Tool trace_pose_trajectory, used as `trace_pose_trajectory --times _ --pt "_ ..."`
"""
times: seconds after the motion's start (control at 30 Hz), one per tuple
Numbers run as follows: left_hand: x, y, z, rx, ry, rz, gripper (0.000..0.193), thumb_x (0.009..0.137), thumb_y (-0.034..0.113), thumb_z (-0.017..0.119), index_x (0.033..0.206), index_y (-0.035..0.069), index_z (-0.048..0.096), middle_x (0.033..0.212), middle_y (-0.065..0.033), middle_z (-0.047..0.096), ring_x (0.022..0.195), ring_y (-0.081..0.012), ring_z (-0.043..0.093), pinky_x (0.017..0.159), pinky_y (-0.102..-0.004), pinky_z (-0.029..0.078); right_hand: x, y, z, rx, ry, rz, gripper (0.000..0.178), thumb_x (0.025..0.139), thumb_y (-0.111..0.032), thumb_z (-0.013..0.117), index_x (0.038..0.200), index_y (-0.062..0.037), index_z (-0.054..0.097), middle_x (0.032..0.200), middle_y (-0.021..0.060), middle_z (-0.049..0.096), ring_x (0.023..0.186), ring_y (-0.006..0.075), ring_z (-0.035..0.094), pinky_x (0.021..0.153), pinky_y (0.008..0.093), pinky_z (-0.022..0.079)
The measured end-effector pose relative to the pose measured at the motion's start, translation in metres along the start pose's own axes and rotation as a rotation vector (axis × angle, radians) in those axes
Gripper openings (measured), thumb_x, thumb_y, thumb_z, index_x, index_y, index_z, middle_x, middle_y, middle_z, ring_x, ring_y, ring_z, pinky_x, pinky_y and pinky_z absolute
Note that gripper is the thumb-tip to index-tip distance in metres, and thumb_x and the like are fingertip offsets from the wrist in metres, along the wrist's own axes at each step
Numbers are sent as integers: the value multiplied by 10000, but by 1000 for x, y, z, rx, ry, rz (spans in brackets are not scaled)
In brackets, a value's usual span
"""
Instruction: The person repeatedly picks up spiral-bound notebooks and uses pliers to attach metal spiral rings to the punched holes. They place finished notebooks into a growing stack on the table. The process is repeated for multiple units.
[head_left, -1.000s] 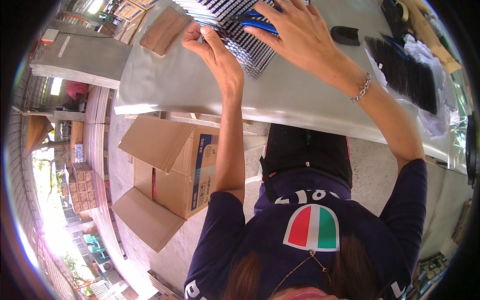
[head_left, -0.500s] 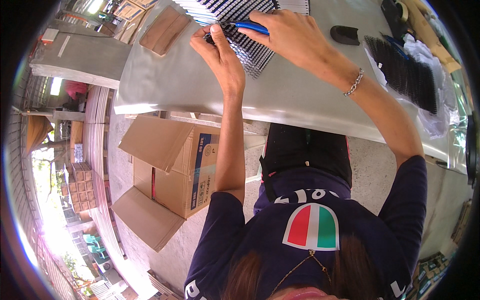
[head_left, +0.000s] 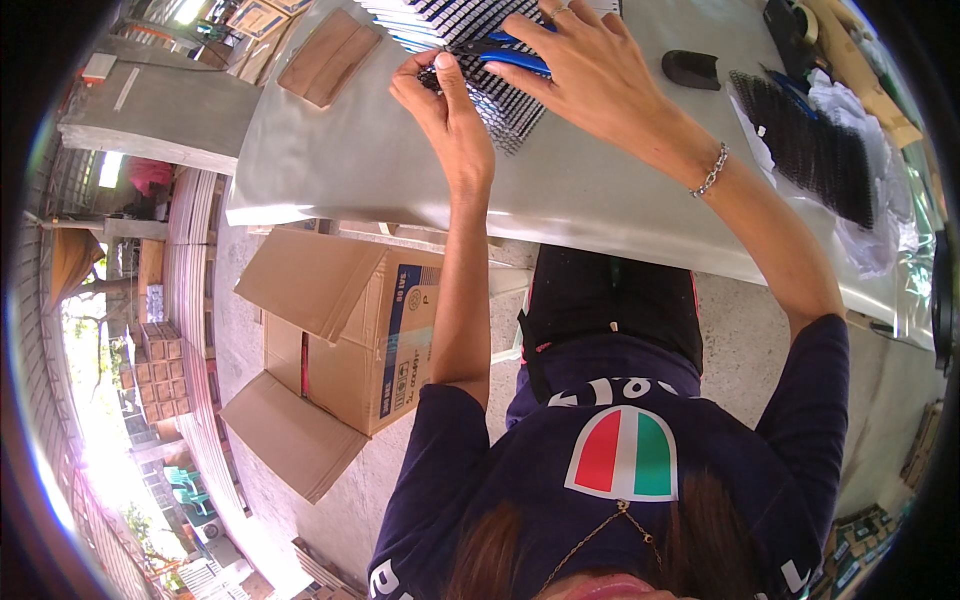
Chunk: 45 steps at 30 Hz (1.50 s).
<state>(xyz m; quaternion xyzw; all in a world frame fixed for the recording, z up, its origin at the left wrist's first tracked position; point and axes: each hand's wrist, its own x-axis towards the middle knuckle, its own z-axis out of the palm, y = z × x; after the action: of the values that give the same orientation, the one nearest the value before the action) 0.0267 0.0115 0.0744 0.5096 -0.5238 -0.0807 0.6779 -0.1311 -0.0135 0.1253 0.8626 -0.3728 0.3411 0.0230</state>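
Observation:
My right hand (head_left: 590, 85) grips blue-handled pliers (head_left: 522, 63), their two handles spread apart and their dark jaws pointing left. The jaws are beside the thumb tip of my left hand (head_left: 455, 125). That hand is closed in a pinch on a small black piece (head_left: 430, 80), mostly hidden by the fingers, so its kind is unclear. Under and behind both hands lies a stack of black-and-white ridged strips (head_left: 510, 118) on the grey table (head_left: 360, 165). Whether the black piece is joined to the stack cannot be made out.
A brown wooden block (head_left: 330, 60) lies left of the stack, a black curved piece (head_left: 690, 70) right of it. Farther right are black mesh (head_left: 820, 160), a clear plastic bag (head_left: 880, 245) and a tape roll (head_left: 806, 22). An open cardboard box (head_left: 345, 365) stands below the table's near edge.
The pliers' handles have spread apart and my right fingers have opened wider around them. My left hand has shifted slightly to the right, still pinching the black piece.

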Motion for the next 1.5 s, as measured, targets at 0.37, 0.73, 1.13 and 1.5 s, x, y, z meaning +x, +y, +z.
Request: trace_pose_trajectory --times 0.37,0.73,1.13,1.5 --pt "-2 3 4 -198 65 -31 418 1062 458 433 1197 62 434 1098 -52 438 931 -120 466 811 -316 441 -13 4 -2 -78 141 -30 425 955 -459 605 1134 -73 599 940 179 627 877 356 615 782 488 485" --pt "-12 8 2 -100 -19 -20 375 1062 333 492 1306 55 431 1213 -61 383 1048 -130 445 930 -308 390 -11 7 8 -92 94 -56 460 960 -474 589 1187 -75 611 993 202 615 899 375 617 794 506 483" --pt "-11 -3 5 -264 35 -122 404 1068 379 457 1308 65 372 1148 -61 445 962 -130 472 849 -313 420 -20 21 15 -166 297 -112 406 945 -469 615 1116 -101 613 930 139 662 809 336 652 691 455 520" --pt "-18 -8 4 -48 -43 -52 326 1054 327 513 1234 58 480 1116 -48 407 911 -113 448 840 -308 424 -17 25 25 -109 156 -96 452 937 -524 603 1120 -114 652 815 148 717 687 309 716 596 422 573"
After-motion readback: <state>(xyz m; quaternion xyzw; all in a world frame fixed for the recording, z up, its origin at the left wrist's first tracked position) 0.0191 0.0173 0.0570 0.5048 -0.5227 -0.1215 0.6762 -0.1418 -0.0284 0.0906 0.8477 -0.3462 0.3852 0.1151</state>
